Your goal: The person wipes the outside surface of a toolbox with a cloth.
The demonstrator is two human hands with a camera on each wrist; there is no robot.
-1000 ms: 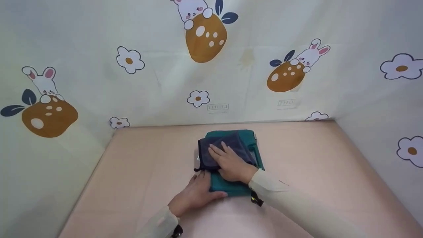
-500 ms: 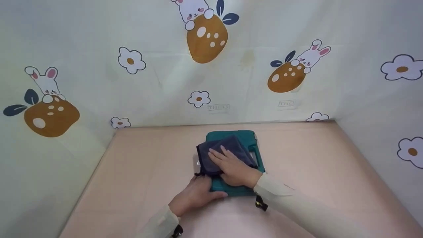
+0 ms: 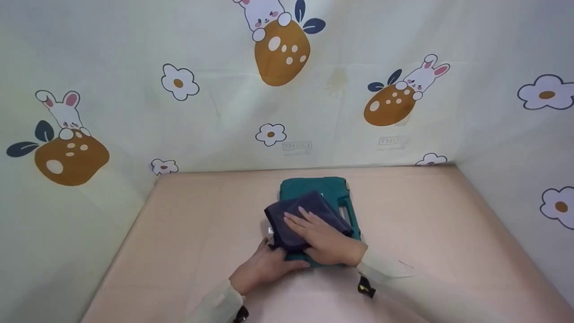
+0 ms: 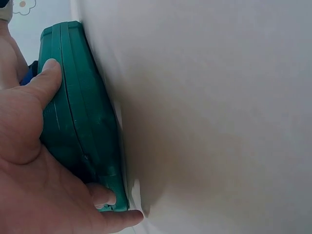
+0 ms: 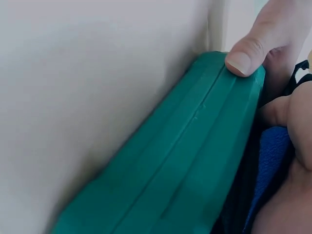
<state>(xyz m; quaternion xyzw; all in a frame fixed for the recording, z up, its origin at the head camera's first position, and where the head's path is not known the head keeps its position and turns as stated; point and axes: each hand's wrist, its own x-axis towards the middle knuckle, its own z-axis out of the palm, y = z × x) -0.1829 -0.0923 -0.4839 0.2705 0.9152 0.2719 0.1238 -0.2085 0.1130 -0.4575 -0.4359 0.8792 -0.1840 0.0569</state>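
A green plastic carrying case lies on the table, its handle opening along the right side. On top is a folded dark grey cloth with black edging, blue in the right wrist view. My right hand presses this cloth onto the lid with fingers stretched out. At the near left corner, my left hand grips the case, its thumb along the near side. The left wrist view shows that thumb against the case's seamed side, other fingers round the corner. Cloth covers the lid's middle.
The table has a pale pink cover. Behind it rises a pale curtain printed with rabbits and flowers, which also encloses both sides. A small white tag shows at the cloth's left edge.
My right hand has drawn the cloth toward me over the lid, baring more of the far end. The cloth has turned slightly. My left hand and the case stay in place.
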